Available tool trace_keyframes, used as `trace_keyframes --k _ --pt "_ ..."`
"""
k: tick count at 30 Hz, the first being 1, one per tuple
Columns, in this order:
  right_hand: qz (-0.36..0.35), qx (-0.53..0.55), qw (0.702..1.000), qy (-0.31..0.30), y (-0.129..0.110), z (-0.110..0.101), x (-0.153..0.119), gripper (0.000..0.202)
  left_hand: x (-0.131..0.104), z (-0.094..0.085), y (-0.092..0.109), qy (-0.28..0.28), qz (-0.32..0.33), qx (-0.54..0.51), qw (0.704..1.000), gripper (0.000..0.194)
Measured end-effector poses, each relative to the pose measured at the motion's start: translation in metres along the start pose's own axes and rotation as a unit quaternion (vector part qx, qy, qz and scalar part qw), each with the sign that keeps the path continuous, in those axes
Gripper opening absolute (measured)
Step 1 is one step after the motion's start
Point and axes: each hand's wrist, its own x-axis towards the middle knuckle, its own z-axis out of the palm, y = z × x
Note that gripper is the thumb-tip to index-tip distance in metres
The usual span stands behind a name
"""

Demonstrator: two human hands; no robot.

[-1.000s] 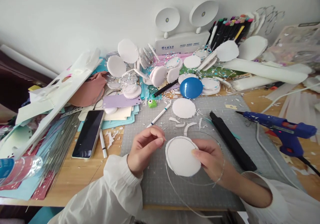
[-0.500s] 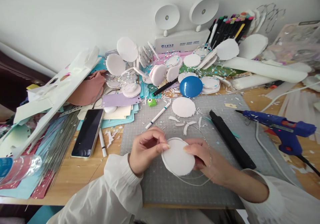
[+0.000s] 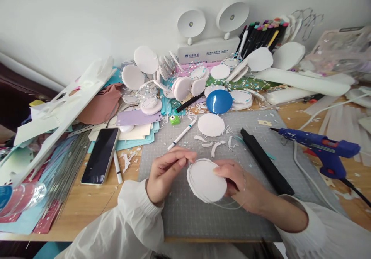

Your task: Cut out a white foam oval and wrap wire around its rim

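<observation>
My right hand (image 3: 239, 180) grips a white foam disc (image 3: 205, 181) at its right edge, thumb on the upper face and fingers beneath. A thin silvery wire (image 3: 228, 208) loops loosely around the disc and past my right wrist. At the disc's upper left edge, my left hand (image 3: 168, 170) is closed in a pinch on the wire, its fingertips just off the disc. Both hands are above a grey cutting mat (image 3: 185, 224). Beyond them another white disc (image 3: 211, 125) lies flat, near curled white offcuts (image 3: 216, 148).
Right of my hands lie a long black tool (image 3: 266, 162) and a blue glue gun (image 3: 319, 143) with its cord. To the left are a phone (image 3: 100, 156), a marker (image 3: 117, 167) and a bottle (image 3: 23, 197). Wire-wrapped discs (image 3: 150, 105) and a blue oval (image 3: 219, 101) stand behind.
My left fingers have come off the disc's face and moved slightly away from its edge. My right hand keeps its grip. The whole view has shifted slightly.
</observation>
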Motion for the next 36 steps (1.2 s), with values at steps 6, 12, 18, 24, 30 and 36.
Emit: trace_keyframes --k 6,12,18,24,30,36 --pt "0.043 0.069 0.996 -0.041 0.011 -0.001 -0.001 0.039 0.003 0.0 -0.001 -0.019 -0.092 -0.059 0.994 0.027" --pt "0.035 0.058 0.994 -0.084 0.022 -0.003 -0.001 0.031 0.001 0.0 -0.001 -0.16 -0.154 -0.018 0.975 0.048" --pt "0.03 0.027 0.996 -0.08 0.022 -0.004 -0.002 0.031 0.001 0.001 0.001 -0.182 -0.123 -0.019 0.975 0.051" --pt "0.009 -0.004 0.997 -0.077 0.021 -0.003 -0.003 0.038 0.003 0.004 0.001 -0.181 -0.119 -0.003 0.976 0.053" --pt "0.013 -0.004 0.998 -0.057 0.022 -0.002 -0.003 0.042 0.001 0.004 0.0 -0.177 -0.125 -0.001 0.976 0.05" --pt "0.011 0.023 0.998 -0.058 0.028 -0.005 -0.003 0.043 -0.002 0.001 0.001 -0.153 -0.136 -0.114 0.972 0.034"
